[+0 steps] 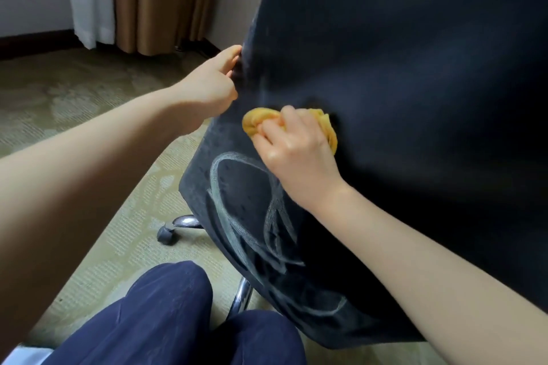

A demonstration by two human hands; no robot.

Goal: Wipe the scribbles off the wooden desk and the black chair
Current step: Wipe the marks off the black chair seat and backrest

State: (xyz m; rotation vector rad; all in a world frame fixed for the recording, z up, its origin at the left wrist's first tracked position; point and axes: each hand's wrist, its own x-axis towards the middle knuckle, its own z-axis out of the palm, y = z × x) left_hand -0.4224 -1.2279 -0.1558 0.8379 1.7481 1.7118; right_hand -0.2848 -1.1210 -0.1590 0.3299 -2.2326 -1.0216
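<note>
Head view: nearest, knees in dark blue trousers are seen, with a chrome base leg and a caster just beyond on the patterned carpet. White scribbles are spread over the lower part of the black chair, partly hidden by the right forearm. Above them a yellow cloth is bunched in the closed grip of the right hand and pressed to the chair. The chair's left edge is held in the left hand's closed grip. Brown curtains are hung farthest off.

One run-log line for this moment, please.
left hand: grips black chair edge | right hand: holds yellow cloth on chair | white scribbles: unwiped below
</note>
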